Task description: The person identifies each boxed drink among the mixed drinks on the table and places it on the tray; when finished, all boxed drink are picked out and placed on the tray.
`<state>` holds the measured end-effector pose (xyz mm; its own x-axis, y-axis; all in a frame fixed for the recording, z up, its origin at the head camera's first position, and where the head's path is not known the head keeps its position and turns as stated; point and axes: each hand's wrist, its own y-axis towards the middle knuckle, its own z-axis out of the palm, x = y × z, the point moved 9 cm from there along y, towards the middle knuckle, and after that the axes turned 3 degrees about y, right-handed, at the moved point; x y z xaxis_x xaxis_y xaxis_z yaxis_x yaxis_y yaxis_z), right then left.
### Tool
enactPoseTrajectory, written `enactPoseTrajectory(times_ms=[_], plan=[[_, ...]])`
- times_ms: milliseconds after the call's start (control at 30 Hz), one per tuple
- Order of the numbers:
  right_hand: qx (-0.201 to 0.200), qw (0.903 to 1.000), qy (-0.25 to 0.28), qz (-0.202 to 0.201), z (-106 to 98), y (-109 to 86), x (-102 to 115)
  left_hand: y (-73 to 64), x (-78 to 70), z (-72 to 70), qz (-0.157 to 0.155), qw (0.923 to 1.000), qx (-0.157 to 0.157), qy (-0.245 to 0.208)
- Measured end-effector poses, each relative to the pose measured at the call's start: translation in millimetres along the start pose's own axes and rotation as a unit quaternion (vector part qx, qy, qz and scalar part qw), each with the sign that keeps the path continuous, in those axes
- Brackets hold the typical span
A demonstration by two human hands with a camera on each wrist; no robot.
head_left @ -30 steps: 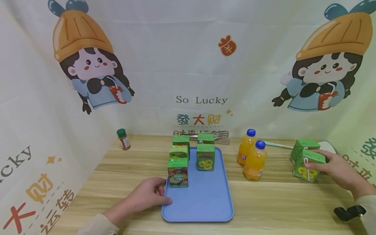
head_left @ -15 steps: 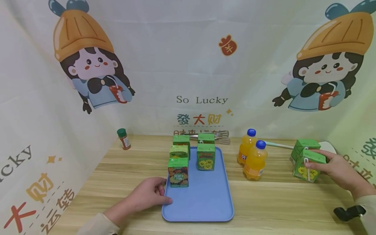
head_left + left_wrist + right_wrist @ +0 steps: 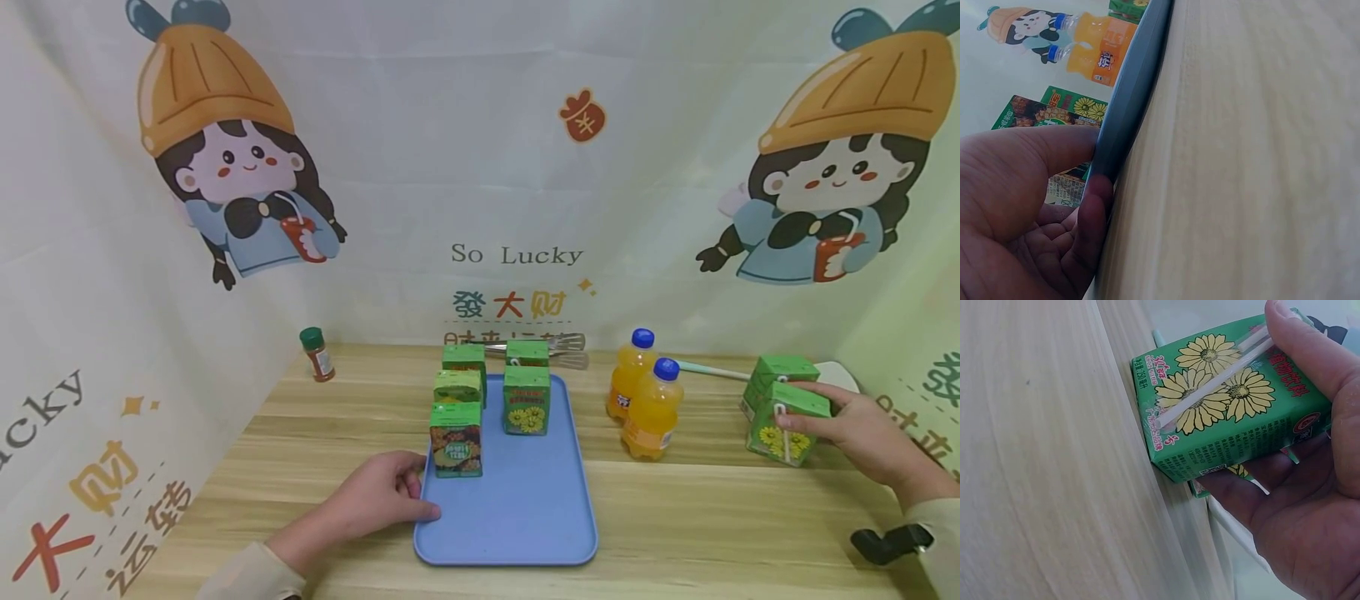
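Observation:
At the left side of a blue tray [image 3: 517,517], my left hand [image 3: 382,492] pinches the rim, thumb on top. In the left wrist view a finger lies against the underside of the tray [image 3: 1132,94]. Several green drink cartons stand on the tray, among them one with a brown fruit print [image 3: 456,446] and one with yellow flowers [image 3: 527,408]. Far to the right, my right hand [image 3: 862,433] grips a green flower-print drink carton [image 3: 1210,403], thumb on its front near the top and fingers behind. A wrapped straw [image 3: 1210,387] runs across its front.
Another green carton [image 3: 780,367] stands right behind the gripped one. Two orange soda bottles [image 3: 651,417] stand between the tray and the right hand. A green-capped spice jar [image 3: 318,358] is at the back left. Metal utensils [image 3: 566,342] and a pale green handle [image 3: 712,369] lie at the back.

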<state>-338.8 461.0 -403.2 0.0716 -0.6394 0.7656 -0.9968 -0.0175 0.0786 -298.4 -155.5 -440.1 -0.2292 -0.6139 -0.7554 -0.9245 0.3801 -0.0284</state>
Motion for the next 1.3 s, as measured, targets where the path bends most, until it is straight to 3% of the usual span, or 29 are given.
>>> enactPoseTrajectory(times_ms=[300,600,800,933,1167,1300], plan=[[0.012,0.9998,0.016,-0.004,4.0,-0.9,6.2,1.5,2.7,-0.5,-0.004,0.9999,0.000,0.010],[0.023,0.9996,-0.018,-0.002,5.7,-3.1,16.2,1.6,1.9,0.1,0.000,1.0000,0.001,0.007],[0.027,0.9996,-0.009,-0.010,5.4,-2.9,22.5,1.0,2.1,0.2,-0.004,1.0000,0.001,0.008],[0.024,0.9996,0.004,-0.014,4.7,-2.1,26.7,-0.5,1.4,-0.9,-0.006,1.0000,0.000,0.007],[0.016,0.9993,-0.032,-0.008,0.5,-1.9,29.4,-0.2,1.6,-0.3,0.000,1.0000,0.000,0.005],[0.012,0.9995,-0.027,-0.009,0.3,-3.1,33.4,0.9,3.7,0.4,-0.006,1.0000,0.001,0.006]])
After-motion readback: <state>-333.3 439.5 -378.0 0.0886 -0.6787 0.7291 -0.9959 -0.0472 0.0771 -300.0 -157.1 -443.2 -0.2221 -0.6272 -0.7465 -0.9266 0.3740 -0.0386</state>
